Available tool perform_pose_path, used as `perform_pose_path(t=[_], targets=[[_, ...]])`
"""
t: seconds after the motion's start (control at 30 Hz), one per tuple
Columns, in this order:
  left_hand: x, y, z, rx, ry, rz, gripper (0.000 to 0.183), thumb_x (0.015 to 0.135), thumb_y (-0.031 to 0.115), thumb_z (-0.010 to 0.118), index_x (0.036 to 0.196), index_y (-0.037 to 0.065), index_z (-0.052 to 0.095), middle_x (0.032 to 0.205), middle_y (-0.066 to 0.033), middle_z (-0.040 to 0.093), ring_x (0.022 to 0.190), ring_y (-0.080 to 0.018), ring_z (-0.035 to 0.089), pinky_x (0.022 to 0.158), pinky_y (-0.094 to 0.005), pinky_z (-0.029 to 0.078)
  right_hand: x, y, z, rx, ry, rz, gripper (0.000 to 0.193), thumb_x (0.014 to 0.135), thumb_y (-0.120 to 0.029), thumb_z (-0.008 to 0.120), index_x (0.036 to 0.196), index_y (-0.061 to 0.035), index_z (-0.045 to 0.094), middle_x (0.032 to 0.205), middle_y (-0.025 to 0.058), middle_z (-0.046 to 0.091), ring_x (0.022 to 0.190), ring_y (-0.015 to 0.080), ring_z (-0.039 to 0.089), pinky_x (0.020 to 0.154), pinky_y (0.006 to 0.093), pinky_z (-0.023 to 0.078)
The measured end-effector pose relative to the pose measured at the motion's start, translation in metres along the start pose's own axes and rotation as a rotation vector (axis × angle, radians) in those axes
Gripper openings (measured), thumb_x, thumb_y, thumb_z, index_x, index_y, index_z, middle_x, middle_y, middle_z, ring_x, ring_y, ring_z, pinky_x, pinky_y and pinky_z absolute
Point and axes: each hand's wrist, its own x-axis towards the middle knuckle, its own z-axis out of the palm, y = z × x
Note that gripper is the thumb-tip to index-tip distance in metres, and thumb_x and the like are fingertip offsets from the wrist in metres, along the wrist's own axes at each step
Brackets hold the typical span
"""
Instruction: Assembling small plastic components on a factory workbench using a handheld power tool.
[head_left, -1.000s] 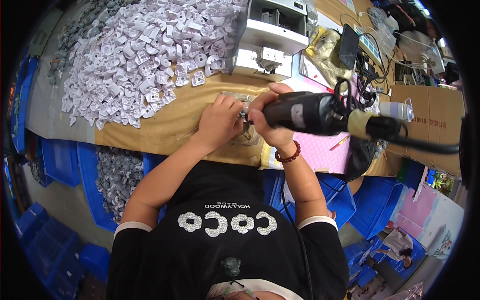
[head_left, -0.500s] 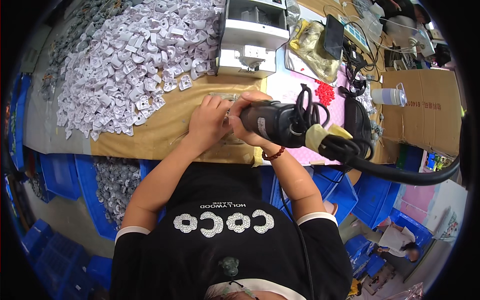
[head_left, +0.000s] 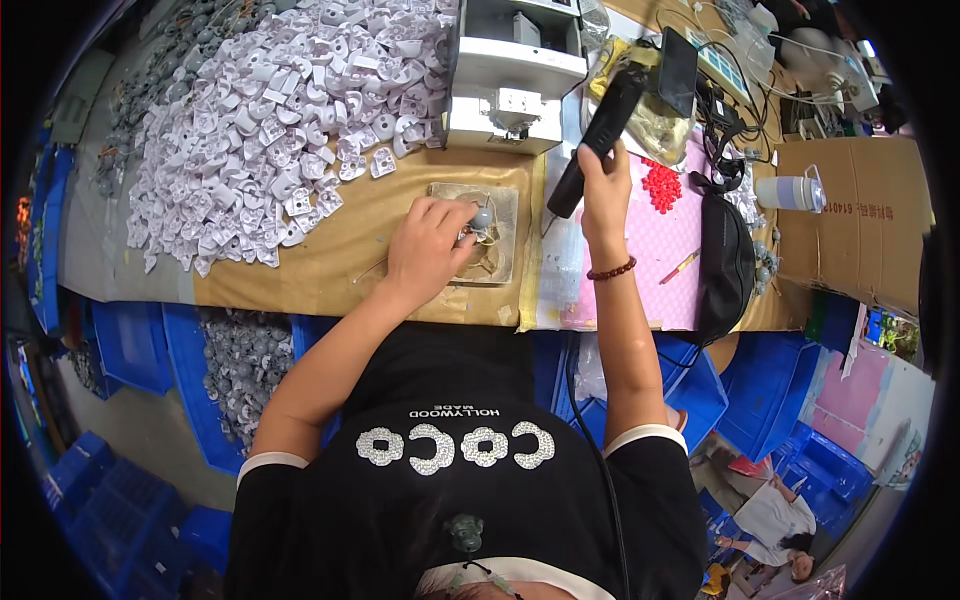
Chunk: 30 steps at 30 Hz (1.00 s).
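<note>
The left hand [head_left: 428,245] pinches a round grey part [head_left: 483,219] against the fixture plate [head_left: 507,225]. The right hand's [head_left: 605,195] fingers wrap a black power screwdriver [head_left: 602,140], now withdrawn from the part toward two o'clock; fastening appears paused or finished. White plastic housings [head_left: 270,140] lie heaped at the left hand's ten o'clock.
</note>
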Motion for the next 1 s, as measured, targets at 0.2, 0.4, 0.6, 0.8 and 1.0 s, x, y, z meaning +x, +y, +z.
perform_pose_path(t=[0.2,0.4,0.6,0.8,1.0], targets=[[-0.004,0.001,0.003,0.011,0.027,0.033,0.036,0.079,0.008,0.076,0.113,0.008,0.066,0.11,-0.006,0.068,0.099,-0.0292,0.061,0.084,-0.039,0.051,-0.067,-0.008,0.022,-0.421,-0.25,-0.428,0.023,0.083,-0.011,0.075,0.105,-0.0043,0.071,0.105,0.0128,0.065,0.105,0.0316,0.055,0.095,0.0412,0.042],[-0.002,-0.002,0.004,0.023,0.028,0.037,0.034,0.08,0.01,0.075,0.112,0.008,0.065,0.104,-0.0057,0.066,0.094,-0.0278,0.062,0.08,-0.0381,0.051,-0.075,0.0,0.048,-0.264,-0.342,-0.272,0.013,0.089,-0.011,0.073,0.098,-0.0011,0.072,0.091,0.0058,0.065,0.089,0.0163,0.058,0.078,0.0261,0.047],[0.002,0.004,0.0,-0.143,-0.007,-0.039,0.032,0.082,0.009,0.073,0.112,0.006,0.064,0.102,-0.0092,0.066,0.091,-0.031,0.065,0.076,-0.0407,0.053,-0.062,-0.03,0.056,0.258,-0.268,0.226,0.015,0.096,-0.011,0.067,0.099,0.0027,0.071,0.095,-0.0005,0.068,0.086,0.0047,0.057,0.077,0.0214,0.047],[-0.031,-0.011,-0.106,0.056,-0.441,-0.084,0.029,0.082,0.008,0.072,0.111,0.009,0.069,0.102,-0.0122,0.068,0.092,-0.0338,0.066,0.077,-0.0424,0.053,-0.025,-0.029,-0.024,-0.298,-0.467,-0.083,0.015,0.094,-0.011,0.067,0.1,0.0008,0.073,0.095,0.0059,0.071,0.083,0.0119,0.064,0.075,0.0263,0.051],[-0.102,-0.053,-0.208,0.257,-0.798,-0.292,0.026,0.081,0.012,0.072,0.107,0.006,0.068,0.098,-0.0144,0.066,0.094,-0.036,0.063,0.082,-0.0446,0.051,0.043,0.032,-0.132,-1.003,-0.063,-0.421,0.011,0.09,-0.01,0.064,0.096,-0.0041,0.072,0.093,0.0149,0.068,0.088,0.0329,0.065,0.077,0.0414,0.053]])
